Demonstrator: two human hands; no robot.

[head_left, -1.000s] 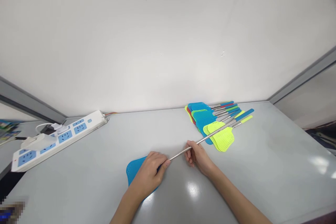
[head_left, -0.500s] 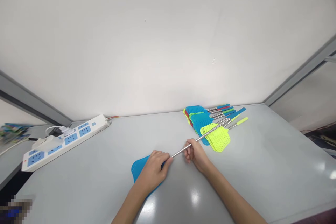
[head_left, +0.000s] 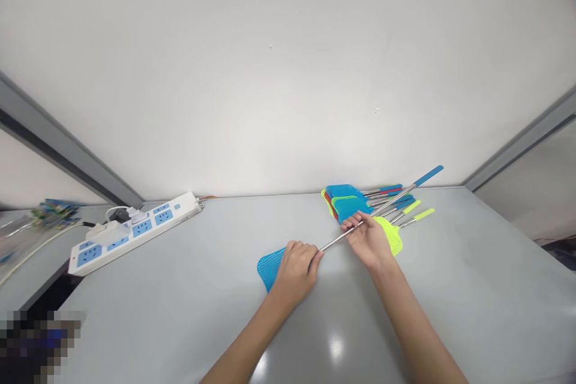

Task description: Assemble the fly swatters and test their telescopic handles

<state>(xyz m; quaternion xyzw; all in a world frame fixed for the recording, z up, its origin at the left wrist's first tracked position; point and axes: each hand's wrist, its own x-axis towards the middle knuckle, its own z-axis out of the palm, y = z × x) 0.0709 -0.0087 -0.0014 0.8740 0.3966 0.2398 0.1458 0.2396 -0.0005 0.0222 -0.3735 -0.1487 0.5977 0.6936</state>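
Note:
A fly swatter with a blue mesh head, a thin telescopic metal shaft and a blue handle slants up to the right. My left hand is closed around it where head and shaft meet, covering part of the mesh. Farther along, my right hand has its palm turned up, the shaft lying between thumb and loosely curled fingers. Behind that hand lies a pile of fly swatters with blue heads, yellow-green ones and a bit of red. The held shaft crosses over this pile.
A white power strip with plugs in it lies along the left of the grey table. Wrapped items sit beyond the left frame post. A white wall rises behind the table. A pixelated patch covers the lower left corner.
My right hand has moved up and right along the shaft, and its fingers have loosened. The held swatter's blue handle now stands out above the pile. The view has shifted slightly.

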